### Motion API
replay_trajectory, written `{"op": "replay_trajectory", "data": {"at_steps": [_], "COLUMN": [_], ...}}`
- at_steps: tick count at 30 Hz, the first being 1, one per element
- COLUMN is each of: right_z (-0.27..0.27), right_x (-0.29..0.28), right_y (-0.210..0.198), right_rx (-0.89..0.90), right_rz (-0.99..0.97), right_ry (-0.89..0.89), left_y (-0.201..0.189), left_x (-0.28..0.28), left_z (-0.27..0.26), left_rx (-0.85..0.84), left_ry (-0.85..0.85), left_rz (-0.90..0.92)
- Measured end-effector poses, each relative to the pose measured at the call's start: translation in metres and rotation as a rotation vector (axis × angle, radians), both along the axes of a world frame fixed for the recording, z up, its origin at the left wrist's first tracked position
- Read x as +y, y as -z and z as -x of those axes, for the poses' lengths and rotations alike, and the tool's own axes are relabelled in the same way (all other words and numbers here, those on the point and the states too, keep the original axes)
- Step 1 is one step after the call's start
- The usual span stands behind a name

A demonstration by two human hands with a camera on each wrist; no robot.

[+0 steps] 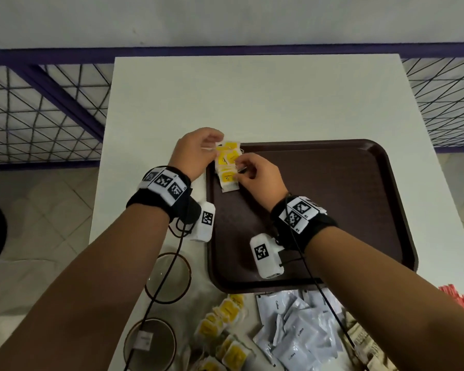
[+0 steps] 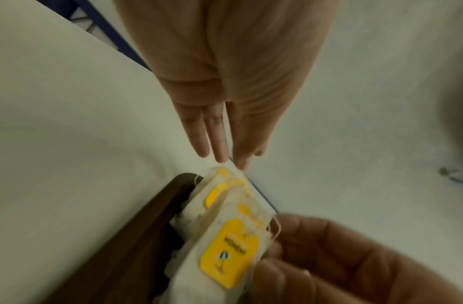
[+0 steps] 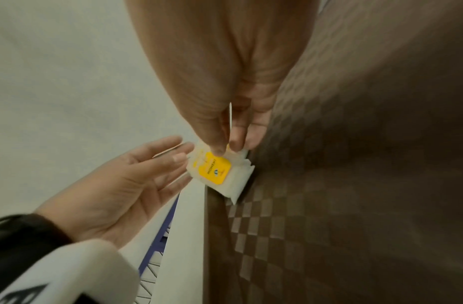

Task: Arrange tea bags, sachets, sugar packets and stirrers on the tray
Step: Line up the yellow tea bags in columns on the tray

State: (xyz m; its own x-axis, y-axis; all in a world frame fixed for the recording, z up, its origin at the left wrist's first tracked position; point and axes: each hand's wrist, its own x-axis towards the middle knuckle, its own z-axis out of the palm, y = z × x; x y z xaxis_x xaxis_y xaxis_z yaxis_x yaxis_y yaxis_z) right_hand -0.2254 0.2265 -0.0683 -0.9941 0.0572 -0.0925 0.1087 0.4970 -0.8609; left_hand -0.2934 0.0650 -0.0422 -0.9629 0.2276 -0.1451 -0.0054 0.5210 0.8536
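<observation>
A short row of tea bags (image 1: 227,164) with yellow tags stands on edge in the far left corner of the brown tray (image 1: 332,196). My right hand (image 1: 240,170) pinches the near end of the row between thumb and finger; in the right wrist view the right hand (image 3: 226,149) has its thumb on a yellow tag of the tea bags (image 3: 217,172). My left hand (image 1: 214,141) sits at the far end, and in the left wrist view the left hand (image 2: 225,158) lays straight fingers against the top of the tea bags (image 2: 227,255). The tray's checkered floor (image 3: 329,185) holds nothing else.
In front of the tray lie loose yellow-tagged tea bags (image 1: 225,330), white coffee sachets (image 1: 298,330), printed packets (image 1: 364,341) and red packets (image 1: 461,301). Two brown-rimmed glass cups (image 1: 169,277) (image 1: 150,341) stand at the front left. The white table (image 1: 252,97) ends at a purple wire fence.
</observation>
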Motion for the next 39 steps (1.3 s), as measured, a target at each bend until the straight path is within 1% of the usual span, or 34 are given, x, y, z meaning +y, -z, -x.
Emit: {"op": "replay_trajectory", "data": {"at_steps": [2, 3, 4, 6, 7, 9, 12, 16, 18, 23, 26, 28, 31, 35, 39], "right_z": [-0.007, -0.011, -0.014, -0.019, -0.021, -0.022, -0.022, -0.021, -0.020, -0.021, -0.025, -0.026, -0.023, -0.020, -0.019], "right_x": [0.005, 0.007, 0.008, 0.007, 0.005, -0.001, -0.009, -0.012, -0.009, -0.001, -0.001, -0.003, -0.006, -0.008, -0.009], "right_y": [0.003, 0.004, 0.005, 0.007, 0.007, 0.008, 0.009, 0.009, 0.007, 0.001, 0.002, 0.004, 0.008, 0.007, 0.006], "right_rx": [-0.006, -0.020, -0.039, -0.066, -0.071, -0.076, -0.086, -0.081, -0.089, -0.130, -0.146, -0.112, -0.049, -0.054, -0.069], "right_rz": [0.027, 0.037, 0.042, 0.035, 0.028, 0.028, 0.051, 0.029, 0.024, 0.011, -0.009, -0.038, -0.063, -0.044, -0.001], "right_ry": [0.070, 0.097, 0.113, 0.098, 0.083, 0.068, 0.062, 0.023, -0.007, -0.044, -0.052, -0.057, -0.028, 0.003, 0.005], "left_y": [-0.002, -0.002, -0.002, 0.000, 0.002, 0.006, 0.009, 0.007, 0.005, 0.001, 0.002, 0.003, 0.001, -0.004, -0.006], "left_x": [-0.010, -0.014, -0.018, -0.019, -0.017, -0.012, -0.006, -0.007, -0.008, -0.012, -0.015, -0.016, -0.015, -0.014, -0.012], "left_z": [-0.011, -0.017, -0.024, -0.036, -0.040, -0.046, -0.046, -0.041, -0.039, -0.031, -0.026, -0.024, -0.023, -0.019, -0.019], "left_rx": [0.062, 0.059, 0.028, -0.073, -0.110, -0.136, -0.115, -0.063, -0.049, -0.117, -0.171, -0.130, -0.074, -0.005, -0.094], "left_ry": [-0.103, -0.124, -0.112, -0.032, 0.001, 0.015, 0.028, 0.100, 0.126, 0.224, 0.249, 0.253, 0.253, 0.270, 0.299], "left_rz": [0.034, 0.066, 0.095, 0.120, 0.117, 0.086, 0.088, 0.211, 0.231, 0.288, 0.315, 0.353, 0.361, 0.391, 0.354]}}
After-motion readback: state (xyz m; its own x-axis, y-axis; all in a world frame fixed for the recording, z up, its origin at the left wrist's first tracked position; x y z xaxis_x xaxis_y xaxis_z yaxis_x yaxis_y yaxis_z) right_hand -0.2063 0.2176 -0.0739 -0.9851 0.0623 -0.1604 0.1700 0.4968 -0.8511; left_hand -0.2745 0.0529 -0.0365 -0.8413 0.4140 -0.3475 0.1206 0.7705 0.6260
